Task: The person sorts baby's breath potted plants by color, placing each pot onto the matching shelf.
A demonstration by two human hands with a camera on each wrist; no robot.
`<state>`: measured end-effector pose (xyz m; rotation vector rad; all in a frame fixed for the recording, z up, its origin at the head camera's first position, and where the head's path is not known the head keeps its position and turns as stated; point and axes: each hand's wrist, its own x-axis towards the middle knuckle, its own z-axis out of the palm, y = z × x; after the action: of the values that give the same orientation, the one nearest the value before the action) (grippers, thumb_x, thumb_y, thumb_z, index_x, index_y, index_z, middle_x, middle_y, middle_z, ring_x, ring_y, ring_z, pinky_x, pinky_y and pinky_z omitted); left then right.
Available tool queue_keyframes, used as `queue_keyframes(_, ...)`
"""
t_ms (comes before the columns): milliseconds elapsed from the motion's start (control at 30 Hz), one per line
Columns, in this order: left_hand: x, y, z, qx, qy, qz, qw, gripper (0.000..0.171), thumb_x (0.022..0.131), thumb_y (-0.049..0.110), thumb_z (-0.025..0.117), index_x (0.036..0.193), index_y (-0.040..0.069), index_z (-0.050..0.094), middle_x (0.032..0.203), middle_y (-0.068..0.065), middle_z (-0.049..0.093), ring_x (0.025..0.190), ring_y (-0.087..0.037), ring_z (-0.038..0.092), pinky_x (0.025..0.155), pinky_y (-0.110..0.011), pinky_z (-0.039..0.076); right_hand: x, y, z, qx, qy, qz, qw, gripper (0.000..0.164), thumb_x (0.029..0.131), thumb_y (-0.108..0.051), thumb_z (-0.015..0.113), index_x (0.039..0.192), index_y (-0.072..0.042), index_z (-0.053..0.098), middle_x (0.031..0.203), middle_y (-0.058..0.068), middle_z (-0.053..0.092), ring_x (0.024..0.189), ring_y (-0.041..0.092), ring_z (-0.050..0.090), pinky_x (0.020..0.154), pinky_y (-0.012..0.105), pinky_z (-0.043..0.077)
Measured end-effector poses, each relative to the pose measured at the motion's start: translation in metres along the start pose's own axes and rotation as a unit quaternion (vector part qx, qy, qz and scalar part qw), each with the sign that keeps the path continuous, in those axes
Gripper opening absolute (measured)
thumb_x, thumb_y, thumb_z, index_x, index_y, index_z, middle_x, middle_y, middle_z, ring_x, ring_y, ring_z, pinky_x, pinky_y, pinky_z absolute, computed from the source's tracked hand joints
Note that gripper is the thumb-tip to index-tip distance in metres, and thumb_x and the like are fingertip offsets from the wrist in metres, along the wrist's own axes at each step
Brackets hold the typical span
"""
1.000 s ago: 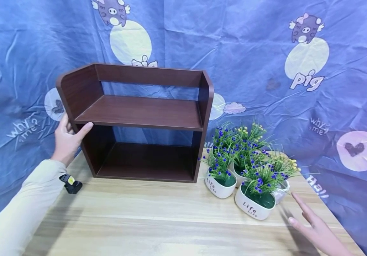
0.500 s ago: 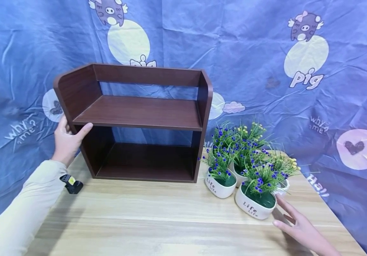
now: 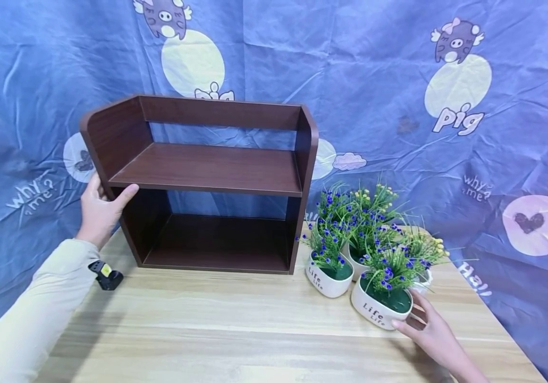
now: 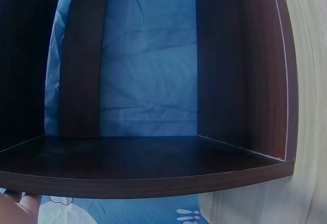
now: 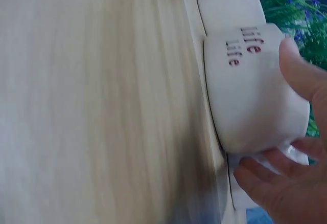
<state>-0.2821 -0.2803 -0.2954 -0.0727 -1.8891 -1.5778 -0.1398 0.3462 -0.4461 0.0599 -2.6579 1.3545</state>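
Note:
My left hand (image 3: 99,213) holds the left side panel of a dark brown two-tier wooden shelf (image 3: 207,167), its thumb over the front edge and its fingers on the outer side. Only part of that hand (image 4: 20,208) shows in the left wrist view, below the panel. My right hand (image 3: 429,332) grips the right end of the front potted plant (image 3: 381,306), an artificial one with blue flowers in a white "Life" pot. Its thumb lies at the pot's front while the fingers (image 5: 276,168) curl round the side, partly hidden in the head view.
Several more potted plants stand close together behind the front one, including another white "Life" pot (image 3: 328,279) near the shelf's right side. A pale wooden table (image 3: 216,319) carries everything. Behind it hangs a blue cloth (image 3: 379,80) with pig prints.
My right hand has moved left to the front potted plant and closed its thumb and fingers round the pot's right end. The left hand stays on the shelf.

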Motion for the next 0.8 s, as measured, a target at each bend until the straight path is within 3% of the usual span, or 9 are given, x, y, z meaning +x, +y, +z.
queue_keyframes(267, 0.004, -0.005, -0.002, 0.023, -0.008, -0.001, 0.9997, 0.062, 0.083, 0.012, 0.073, 0.14, 0.015, 0.047, 0.125, 0.001, 0.057, 0.11, -0.005, 0.052, 0.087, -0.009, 0.041, 0.001, -0.003, 0.007, 0.001, 0.022, 0.026, 0.999, 0.081, 0.079, -0.004, 0.076, 0.14, 0.013, 0.025, 0.126, 0.04, 0.044, 0.091, -0.016, 0.046, 0.076, 0.012, 0.049)
queue_keyframes(533, -0.001, 0.003, 0.0, 0.012, -0.006, 0.009, 0.9999, 0.061, 0.082, 0.009, 0.073, 0.138, 0.01, 0.049, 0.122, 0.0, 0.058, 0.107, -0.005, 0.053, 0.085, -0.01, 0.042, 0.001, -0.003, 0.01, 0.039, 0.022, 0.024, 0.999, 0.081, 0.079, -0.001, 0.075, 0.138, 0.016, 0.022, 0.134, 0.038, 0.035, 0.094, -0.023, 0.038, 0.077, 0.007, 0.045)
queue_keyframes(800, -0.003, 0.005, 0.0, 0.015, -0.005, 0.006, 0.9999, 0.062, 0.082, 0.01, 0.073, 0.138, 0.011, 0.047, 0.124, 0.0, 0.058, 0.108, -0.004, 0.052, 0.087, -0.011, 0.042, 0.0, -0.004, 0.009, 0.024, 0.031, 0.035, 0.999, 0.085, 0.078, -0.007, 0.078, 0.139, 0.015, 0.023, 0.133, 0.037, 0.038, 0.093, -0.023, 0.038, 0.077, 0.006, 0.045)
